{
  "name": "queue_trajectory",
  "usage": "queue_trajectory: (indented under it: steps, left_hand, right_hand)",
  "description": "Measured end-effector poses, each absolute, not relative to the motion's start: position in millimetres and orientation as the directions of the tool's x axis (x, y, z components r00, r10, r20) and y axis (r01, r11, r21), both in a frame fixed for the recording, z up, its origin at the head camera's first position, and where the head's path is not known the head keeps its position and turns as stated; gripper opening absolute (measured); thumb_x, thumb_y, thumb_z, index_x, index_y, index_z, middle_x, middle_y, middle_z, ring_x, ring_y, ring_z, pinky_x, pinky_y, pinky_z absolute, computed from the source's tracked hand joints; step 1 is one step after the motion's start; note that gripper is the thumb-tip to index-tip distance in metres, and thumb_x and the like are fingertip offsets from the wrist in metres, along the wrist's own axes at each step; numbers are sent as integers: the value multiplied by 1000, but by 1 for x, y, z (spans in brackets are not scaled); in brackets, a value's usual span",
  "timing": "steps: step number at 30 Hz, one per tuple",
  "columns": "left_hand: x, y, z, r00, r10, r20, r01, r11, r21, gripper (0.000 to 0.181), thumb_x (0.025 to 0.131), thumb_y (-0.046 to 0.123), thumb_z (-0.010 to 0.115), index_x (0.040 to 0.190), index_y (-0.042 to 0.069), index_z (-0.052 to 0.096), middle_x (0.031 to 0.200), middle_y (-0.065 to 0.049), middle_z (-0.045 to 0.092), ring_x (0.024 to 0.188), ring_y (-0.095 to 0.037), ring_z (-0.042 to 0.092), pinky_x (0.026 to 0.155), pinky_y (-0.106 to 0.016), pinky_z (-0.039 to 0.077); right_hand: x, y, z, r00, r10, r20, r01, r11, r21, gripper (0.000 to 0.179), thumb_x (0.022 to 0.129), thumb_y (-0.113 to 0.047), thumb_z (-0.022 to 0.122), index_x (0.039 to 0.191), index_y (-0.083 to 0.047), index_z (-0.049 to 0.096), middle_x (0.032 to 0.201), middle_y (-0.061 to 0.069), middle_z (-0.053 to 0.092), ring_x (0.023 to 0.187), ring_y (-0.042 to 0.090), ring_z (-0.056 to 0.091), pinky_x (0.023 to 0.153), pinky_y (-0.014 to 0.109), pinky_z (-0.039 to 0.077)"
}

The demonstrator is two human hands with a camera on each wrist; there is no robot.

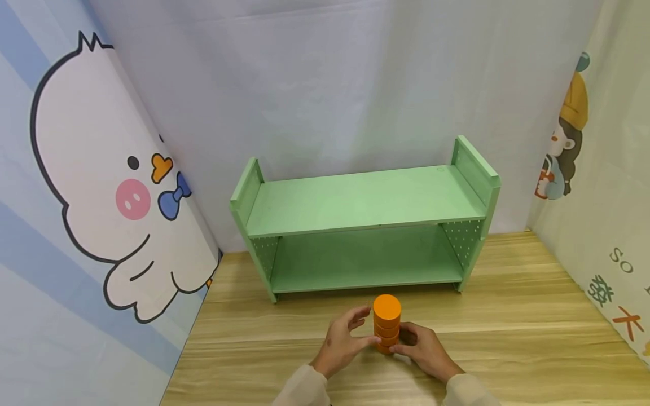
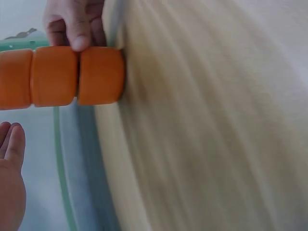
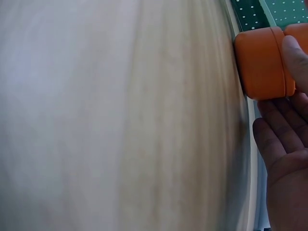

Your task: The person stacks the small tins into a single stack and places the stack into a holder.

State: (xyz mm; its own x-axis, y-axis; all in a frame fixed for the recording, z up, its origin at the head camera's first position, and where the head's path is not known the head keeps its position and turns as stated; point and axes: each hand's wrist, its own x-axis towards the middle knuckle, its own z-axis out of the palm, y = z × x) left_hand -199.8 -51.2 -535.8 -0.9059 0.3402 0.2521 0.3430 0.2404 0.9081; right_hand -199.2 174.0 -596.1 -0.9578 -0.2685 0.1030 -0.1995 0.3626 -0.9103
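Several short orange cylinders [image 1: 387, 316] with rounded edges stand upright in one stack on the wooden table, before the green shelf. To its right, my right hand [image 1: 426, 352] pinches the lower part of the stack. The right wrist view shows the right thumb on a cylinder [image 3: 262, 62] near a seam, with fingers against its other side. My left hand [image 1: 340, 341] curves loosely around the left of the stack, thumb near its lower part. In the left wrist view a gap separates the left fingers [image 2: 16, 147] from the cylinders.
A light green two-tier shelf [image 1: 365, 200] with perforated side panels stands at the back of the table [image 1: 508, 332]. Behind it hangs a pale cloth [image 1: 325, 84]. A printed cloth with a cartoon chick [image 1: 96, 141] hangs left, another printed cloth [image 1: 609, 186] right.
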Motion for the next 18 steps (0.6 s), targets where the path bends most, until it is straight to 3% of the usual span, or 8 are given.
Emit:
queue_trajectory:
  steps: [8, 18]
  left_hand:
    - [-197, -54, -551, -914, 360, 187, 290, 257, 922, 62, 79, 7, 84, 133, -9, 56, 134, -23, 59, 121, -35, 59, 100, -34, 52]
    - [-198, -52, -563, -909, 383, 164, 276, 261, 925, 56, 79, 6, 84, 128, -6, 60, 130, -22, 62, 118, -36, 61, 98, -34, 54]
  right_hand:
    - [-200, 176, -595, -947, -302, 111, -215, 337, -917, 54, 85, -18, 81, 125, 10, 60, 121, 25, 65, 107, 37, 67, 89, 39, 58]
    - [-201, 176, -598, -946, -306, 107, -222, 372, -901, 53, 85, -23, 81, 125, 6, 62, 121, 22, 67, 107, 33, 67, 90, 37, 58]
